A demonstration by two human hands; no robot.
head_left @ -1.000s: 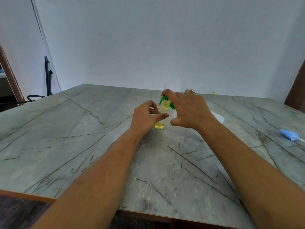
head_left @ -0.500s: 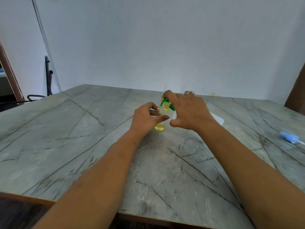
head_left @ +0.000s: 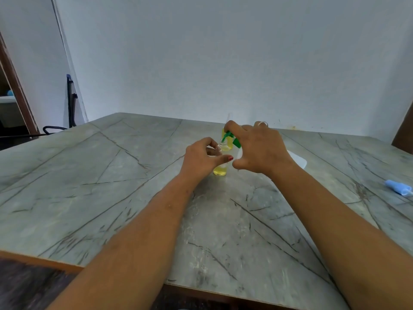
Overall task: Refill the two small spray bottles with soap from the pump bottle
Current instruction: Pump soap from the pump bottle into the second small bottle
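Hardly anything shifts: both hands stay put. Left hand (head_left: 201,161) grips small spray bottle (head_left: 220,170), upright mid-table (head_left: 100,186), neck open, yellow soap low inside. Right hand (head_left: 261,148) clamps over pump bottle (head_left: 238,153), index finger on green pump head (head_left: 235,142). Second bottle (head_left: 224,133), yellow-filled, just behind. Blue spray cap (head_left: 397,187) lies far right.

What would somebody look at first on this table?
Two hands meeting mid-table: the left hand grips a small clear bottle of yellow liquid, and the right hand holds a white pump bottle with a green spout right beside it. Far right on the grey marble-patterned table lies a light blue spray cap.
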